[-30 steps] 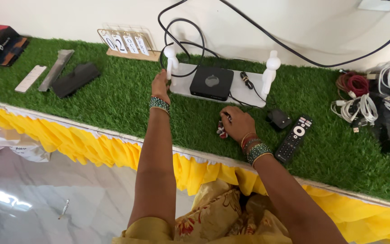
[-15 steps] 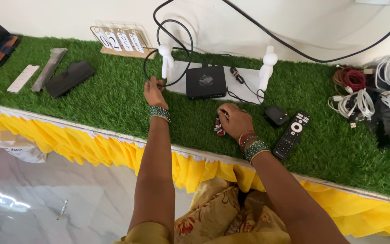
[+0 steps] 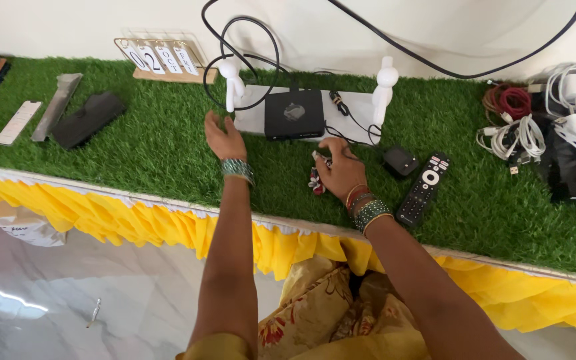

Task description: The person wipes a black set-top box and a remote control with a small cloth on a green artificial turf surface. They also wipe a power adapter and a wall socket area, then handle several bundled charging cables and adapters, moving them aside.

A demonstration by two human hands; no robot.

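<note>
My left hand (image 3: 220, 135) hovers open, palm up, over the green turf, just below a white figurine (image 3: 232, 80) and a loop of black cable (image 3: 248, 63). A little lower right, my right hand (image 3: 339, 168) is closed on a small red and white object (image 3: 314, 178) and pinches a thin black cord (image 3: 351, 137). Behind both hands a black square box (image 3: 293, 114) sits on a white stand (image 3: 251, 120), with a second white figurine (image 3: 384, 83) at its right end.
A black plug adapter (image 3: 399, 161) and a black remote (image 3: 424, 189) lie right of my right hand. Coiled white and red cables (image 3: 511, 137) pile at far right. A flip calendar (image 3: 158, 60), a black bar (image 3: 88, 119) and flat strips (image 3: 55, 105) lie left. Yellow frill (image 3: 135, 217) edges the table.
My left hand let go of the black cable loop near the left figurine, drew back and opened. My right hand lifted slightly, still gripping the small red object.
</note>
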